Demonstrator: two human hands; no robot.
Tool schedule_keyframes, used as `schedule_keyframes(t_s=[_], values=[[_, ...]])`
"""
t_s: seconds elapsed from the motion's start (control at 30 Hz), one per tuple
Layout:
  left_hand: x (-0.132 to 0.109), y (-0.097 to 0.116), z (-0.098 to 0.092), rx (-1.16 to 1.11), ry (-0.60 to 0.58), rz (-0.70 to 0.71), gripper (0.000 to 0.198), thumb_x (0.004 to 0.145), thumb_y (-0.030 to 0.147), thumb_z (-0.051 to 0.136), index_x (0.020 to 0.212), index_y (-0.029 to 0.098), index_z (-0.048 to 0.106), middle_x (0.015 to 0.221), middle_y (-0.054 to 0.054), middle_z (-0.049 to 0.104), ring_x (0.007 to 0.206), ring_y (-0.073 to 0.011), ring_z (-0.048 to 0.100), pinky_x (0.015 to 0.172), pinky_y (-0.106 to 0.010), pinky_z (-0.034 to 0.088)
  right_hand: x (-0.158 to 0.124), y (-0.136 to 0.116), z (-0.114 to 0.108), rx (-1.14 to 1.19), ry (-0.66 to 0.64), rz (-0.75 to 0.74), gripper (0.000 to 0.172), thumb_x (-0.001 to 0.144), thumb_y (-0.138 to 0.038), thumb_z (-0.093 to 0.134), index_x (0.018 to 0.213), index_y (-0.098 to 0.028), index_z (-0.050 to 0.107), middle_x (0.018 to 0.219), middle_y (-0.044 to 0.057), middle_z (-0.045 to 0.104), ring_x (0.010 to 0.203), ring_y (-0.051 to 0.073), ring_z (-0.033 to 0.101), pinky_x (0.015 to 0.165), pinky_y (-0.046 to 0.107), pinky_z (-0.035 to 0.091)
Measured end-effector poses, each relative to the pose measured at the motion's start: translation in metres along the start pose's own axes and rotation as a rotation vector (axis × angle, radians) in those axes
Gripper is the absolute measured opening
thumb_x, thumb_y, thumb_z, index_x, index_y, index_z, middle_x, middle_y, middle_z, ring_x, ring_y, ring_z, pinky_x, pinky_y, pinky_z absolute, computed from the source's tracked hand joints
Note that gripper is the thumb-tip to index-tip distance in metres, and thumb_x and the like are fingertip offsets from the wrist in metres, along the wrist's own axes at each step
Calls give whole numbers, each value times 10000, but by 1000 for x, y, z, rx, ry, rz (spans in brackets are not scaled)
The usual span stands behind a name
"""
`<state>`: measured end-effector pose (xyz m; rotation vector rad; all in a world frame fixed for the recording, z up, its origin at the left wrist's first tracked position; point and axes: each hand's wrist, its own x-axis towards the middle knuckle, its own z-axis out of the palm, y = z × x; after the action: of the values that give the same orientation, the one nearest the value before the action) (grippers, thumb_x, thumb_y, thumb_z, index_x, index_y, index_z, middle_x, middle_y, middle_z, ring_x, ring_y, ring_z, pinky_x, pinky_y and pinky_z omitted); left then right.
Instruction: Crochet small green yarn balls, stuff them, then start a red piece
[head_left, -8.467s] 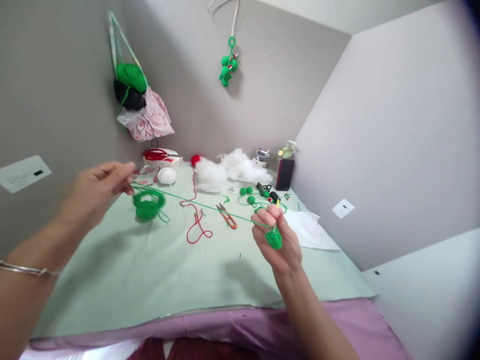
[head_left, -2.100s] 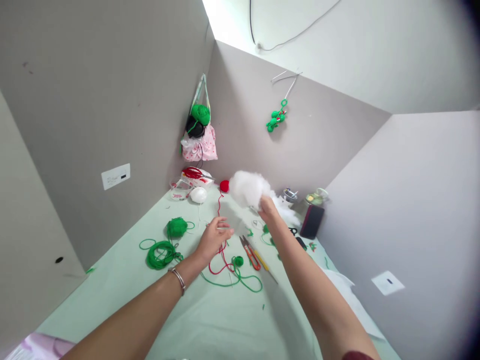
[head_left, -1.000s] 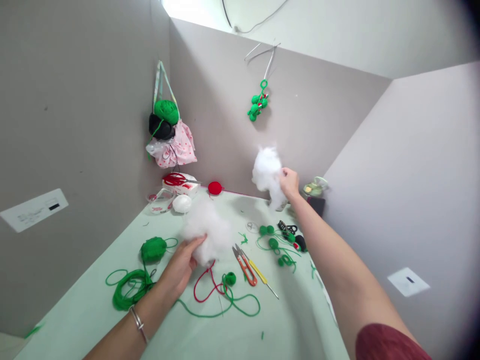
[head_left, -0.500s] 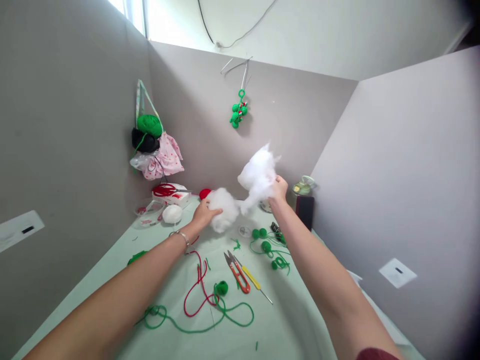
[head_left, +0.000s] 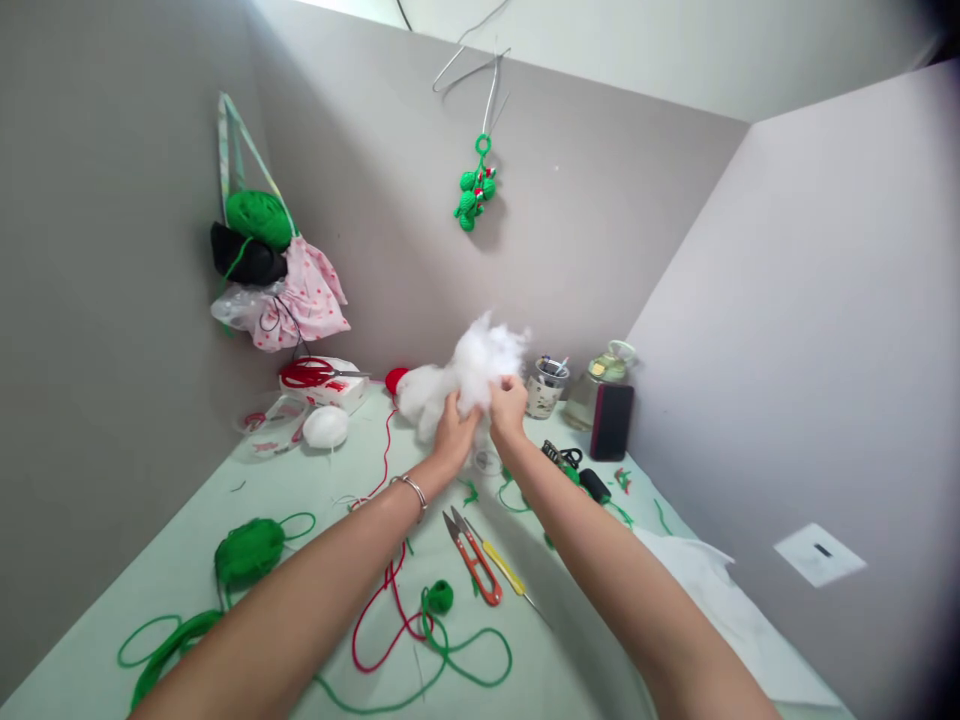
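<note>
A fluffy tuft of white fiberfill stuffing (head_left: 487, 358) is held up over the back of the table. My right hand (head_left: 508, 405) is closed, pinching its lower right side. Close beside it, my left hand (head_left: 456, 435) has its thumb and fingers against the underside of the stuffing, partly buried in it. More white stuffing (head_left: 420, 398) lies behind and to the left of my left hand, and I cannot tell whether it joins the tuft. In front of the hands, orange thread snips (head_left: 476, 560) and a yellow-handled crochet hook (head_left: 504, 568) rest on the table.
Green yarn (head_left: 251, 552) lies at left, with a small green crocheted ball (head_left: 439, 597) and red yarn (head_left: 360, 640) nearer me. White yarn (head_left: 325, 427) and red scissors (head_left: 309, 372) are back left. A phone (head_left: 612, 422) and pen cup (head_left: 546, 388) stand back right.
My hands have come together. The right hand came down and left with its tuft, and the left moved right to meet it. The view has tilted downward, showing more of the table.
</note>
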<state>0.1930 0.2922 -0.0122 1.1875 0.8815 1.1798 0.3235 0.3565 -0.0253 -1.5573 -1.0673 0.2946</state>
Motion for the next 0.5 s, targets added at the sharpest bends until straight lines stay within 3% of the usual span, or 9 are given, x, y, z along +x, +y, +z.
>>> schedule_keyframes(t_s=[0.13, 0.23, 0.37, 0.5], values=[[7, 1, -20, 39, 33, -42, 366, 981, 352, 642, 1305, 183, 621, 1326, -116, 642, 1107, -259, 668, 924, -476, 586, -1, 2, -2, -104, 25, -72, 368, 984, -362, 646, 1300, -176, 612, 1312, 106, 641, 1109, 248, 670, 929, 462, 590], [6, 6, -45, 22, 56, -41, 373, 978, 354, 646, 1307, 178, 619, 1322, -115, 643, 1108, -263, 669, 922, -478, 587, 6, -1, -7, -185, 72, -104, 357, 989, -362, 640, 1296, -182, 615, 1317, 107, 639, 1116, 245, 666, 938, 464, 587], [1, 19, -84, -43, 172, -9, 386, 975, 352, 651, 1314, 173, 612, 1319, -117, 643, 1107, -264, 670, 918, -481, 587, 19, -6, -10, -264, 109, -101, 345, 994, -362, 631, 1293, -190, 619, 1330, 108, 634, 1124, 243, 662, 947, 463, 583], [-4, 38, -118, -174, 317, 65, 388, 976, 356, 649, 1316, 174, 611, 1322, -118, 641, 1109, -264, 668, 920, -483, 586, 22, -5, -6, -296, 7, -120, 362, 990, -363, 637, 1304, -184, 611, 1330, 109, 632, 1125, 247, 663, 943, 467, 585]])
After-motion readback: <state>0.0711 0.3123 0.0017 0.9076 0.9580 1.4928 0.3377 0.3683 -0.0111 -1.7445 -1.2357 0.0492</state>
